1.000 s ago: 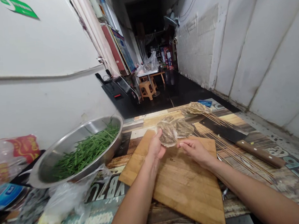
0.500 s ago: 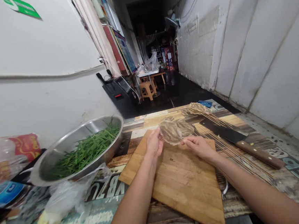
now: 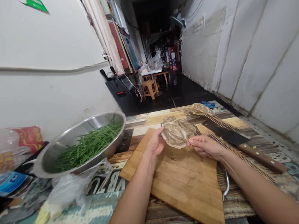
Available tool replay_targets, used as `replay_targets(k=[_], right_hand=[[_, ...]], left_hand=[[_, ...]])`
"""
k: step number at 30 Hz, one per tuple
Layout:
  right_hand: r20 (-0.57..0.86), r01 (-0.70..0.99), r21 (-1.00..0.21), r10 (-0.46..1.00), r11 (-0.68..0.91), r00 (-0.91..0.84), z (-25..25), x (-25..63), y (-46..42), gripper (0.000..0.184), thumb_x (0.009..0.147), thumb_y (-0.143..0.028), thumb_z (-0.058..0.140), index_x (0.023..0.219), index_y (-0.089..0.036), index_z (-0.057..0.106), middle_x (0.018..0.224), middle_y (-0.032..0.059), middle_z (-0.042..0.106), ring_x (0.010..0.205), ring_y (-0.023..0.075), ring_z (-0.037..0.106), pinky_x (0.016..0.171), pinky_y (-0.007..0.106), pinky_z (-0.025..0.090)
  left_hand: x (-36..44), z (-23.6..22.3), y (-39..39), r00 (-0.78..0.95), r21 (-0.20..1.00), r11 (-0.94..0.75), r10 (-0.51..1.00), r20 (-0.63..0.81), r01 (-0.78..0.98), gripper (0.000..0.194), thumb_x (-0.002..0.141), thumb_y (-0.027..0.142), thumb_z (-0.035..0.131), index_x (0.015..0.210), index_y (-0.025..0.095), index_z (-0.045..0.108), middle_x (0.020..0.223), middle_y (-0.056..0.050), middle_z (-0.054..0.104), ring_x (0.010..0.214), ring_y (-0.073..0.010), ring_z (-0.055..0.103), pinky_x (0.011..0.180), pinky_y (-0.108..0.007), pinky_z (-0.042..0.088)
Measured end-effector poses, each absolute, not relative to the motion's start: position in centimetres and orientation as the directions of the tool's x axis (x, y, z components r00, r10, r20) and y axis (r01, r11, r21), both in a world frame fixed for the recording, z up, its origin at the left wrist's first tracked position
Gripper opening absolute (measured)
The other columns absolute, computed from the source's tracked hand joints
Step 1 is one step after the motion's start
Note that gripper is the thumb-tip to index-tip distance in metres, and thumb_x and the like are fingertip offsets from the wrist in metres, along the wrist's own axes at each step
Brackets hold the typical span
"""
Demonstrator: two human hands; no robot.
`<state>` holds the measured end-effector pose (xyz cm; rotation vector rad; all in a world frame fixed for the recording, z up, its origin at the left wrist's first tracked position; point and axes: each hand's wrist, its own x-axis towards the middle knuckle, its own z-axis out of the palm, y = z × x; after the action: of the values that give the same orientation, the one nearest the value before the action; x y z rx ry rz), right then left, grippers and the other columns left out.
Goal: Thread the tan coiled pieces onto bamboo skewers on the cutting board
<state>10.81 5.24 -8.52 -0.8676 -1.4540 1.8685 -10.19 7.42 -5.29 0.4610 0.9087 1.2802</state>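
My left hand (image 3: 156, 141) pinches the left edge of a thin, brownish, wrinkled sheet of food (image 3: 176, 136), held above the far part of a wooden cutting board (image 3: 185, 182). At the sheet's lower right edge, the closed fingers of my right hand (image 3: 205, 146) pinch what looks like a thin skewer, mostly hidden by the hand. More such sheets lie just beyond. Several bamboo skewers (image 3: 258, 170) run along the right side, and past my right hand is a cleaver (image 3: 260, 156) with a brown handle.
A steel basin (image 3: 43, 166) of cut green stalks (image 3: 89, 145) stands at the left. In front of it lies a clear plastic bag (image 3: 67, 192). Skewered sheets (image 3: 199, 109) and a blue item (image 3: 208, 104) rest at the table's far edge. Stools (image 3: 149, 88) stand farther back.
The camera view has shifted slightly. My right hand has turned a little and sits slightly farther right; the sheet stays between both hands, its pale underside showing more.
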Motion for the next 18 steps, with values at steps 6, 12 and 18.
replay_targets(k=[6, 12, 18], right_hand=[[-0.120, -0.067, -0.977, 0.786, -0.200, -0.606, -9.0, 11.0, 5.4, 0.036, 0.079, -0.051, 0.059, 0.083, -0.015, 0.054, 0.044, -0.0135, 0.020, 0.037, 0.0024, 0.008, 0.035, 0.017, 0.007], [0.035, 0.179, -0.975, 0.888, 0.131, -0.458, -9.4, 9.9, 4.8, 0.038, 0.084, -0.051, 0.044, 0.078, -0.015, 0.055, 0.045, -0.0084, 0.031, 0.038, 0.0067, 0.023, 0.040, 0.020, 0.017], [0.408, 0.730, -0.438, 0.839, 0.525, -0.359, -10.3, 8.6, 3.6, 0.029, 0.088, -0.024, 0.033, 0.074, -0.015, 0.056, 0.059, 0.0038, 0.053, 0.054, 0.0140, 0.045, 0.052, 0.026, 0.025]], left_hand=[[-10.1, -5.4, 7.2, 0.021, 0.779, 0.211, 0.969, -0.246, -0.590, 0.011, 0.080, 0.011, 0.054, 0.081, 0.009, 0.065, 0.073, -0.008, 0.069, 0.066, -0.0151, 0.065, 0.078, -0.028, 0.051], [-10.3, -6.2, 7.5, -0.010, 0.815, 0.169, 0.978, -0.209, -0.554, 0.007, 0.072, 0.011, 0.063, 0.077, 0.007, 0.065, 0.071, -0.007, 0.068, 0.067, -0.0139, 0.063, 0.074, -0.025, 0.050], [-9.7, -6.9, 7.4, 0.009, 0.830, 0.194, 0.975, -0.223, -0.523, 0.011, 0.064, 0.014, 0.070, 0.070, 0.009, 0.064, 0.064, -0.004, 0.065, 0.057, -0.0102, 0.058, 0.061, -0.021, 0.046]])
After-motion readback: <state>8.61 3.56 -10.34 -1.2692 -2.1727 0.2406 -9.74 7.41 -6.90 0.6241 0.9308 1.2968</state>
